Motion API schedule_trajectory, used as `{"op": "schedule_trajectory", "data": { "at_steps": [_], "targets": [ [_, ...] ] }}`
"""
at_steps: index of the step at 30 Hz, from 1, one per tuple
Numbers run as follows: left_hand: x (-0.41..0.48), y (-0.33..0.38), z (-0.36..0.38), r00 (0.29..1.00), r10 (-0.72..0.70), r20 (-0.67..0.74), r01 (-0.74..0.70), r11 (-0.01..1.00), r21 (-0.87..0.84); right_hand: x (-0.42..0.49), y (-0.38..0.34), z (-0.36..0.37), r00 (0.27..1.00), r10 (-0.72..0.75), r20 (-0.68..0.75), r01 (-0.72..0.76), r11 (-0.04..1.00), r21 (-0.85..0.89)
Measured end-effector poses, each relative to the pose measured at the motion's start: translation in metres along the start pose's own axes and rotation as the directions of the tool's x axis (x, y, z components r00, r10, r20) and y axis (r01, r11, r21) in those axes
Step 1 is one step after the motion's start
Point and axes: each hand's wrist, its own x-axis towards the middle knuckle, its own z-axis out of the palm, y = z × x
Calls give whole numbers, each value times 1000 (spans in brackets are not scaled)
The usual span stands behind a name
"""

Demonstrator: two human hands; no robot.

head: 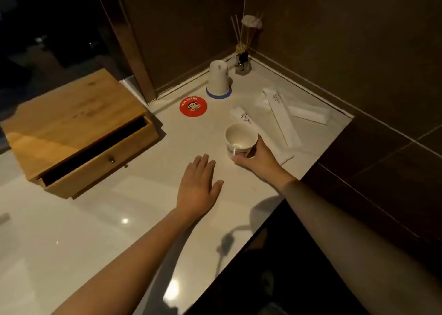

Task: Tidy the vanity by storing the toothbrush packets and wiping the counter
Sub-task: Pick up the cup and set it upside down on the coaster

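Observation:
Three white toothbrush packets lie on the white counter [119,207] near the corner: one [242,116] partly behind a cup, a long one [282,117] and a flat one [308,113] to its right. My right hand [259,158] grips a white paper cup [240,141] that stands upright and looks empty. My left hand [198,185] rests flat on the counter, fingers apart, holding nothing. A bamboo box [71,113] stands at the left with its drawer [95,152] pulled open.
An upturned white cup [218,77] sits on a blue coaster [218,94], beside a red round coaster [193,107]. A reed diffuser [242,61] stands in the far corner. Dark tiled walls bound the counter at the back and right; its front edge [251,238] runs diagonally.

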Motion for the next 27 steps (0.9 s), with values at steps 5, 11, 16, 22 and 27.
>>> {"op": "schedule_trajectory", "data": {
  "at_steps": [5,11,16,22,27],
  "targets": [
    [11,9,-1,994,-102,-45,95,987,-130,16,2,-7,999,-16,45,18,999,-51],
    [44,40,0,917,-389,-90,316,844,-434,35,-8,-15,983,-59,174,71,995,-67],
    [71,81,-33,777,-612,146,275,121,-954,55,-31,-23,948,-78,307,107,991,-78],
    [95,89,-46,815,-308,491,31,-823,-567,71,-54,-29,934,-119,337,158,983,-93],
    [107,84,-50,844,-298,446,-60,-879,-474,86,-60,-36,906,-121,406,230,945,-232]
  ]
}}
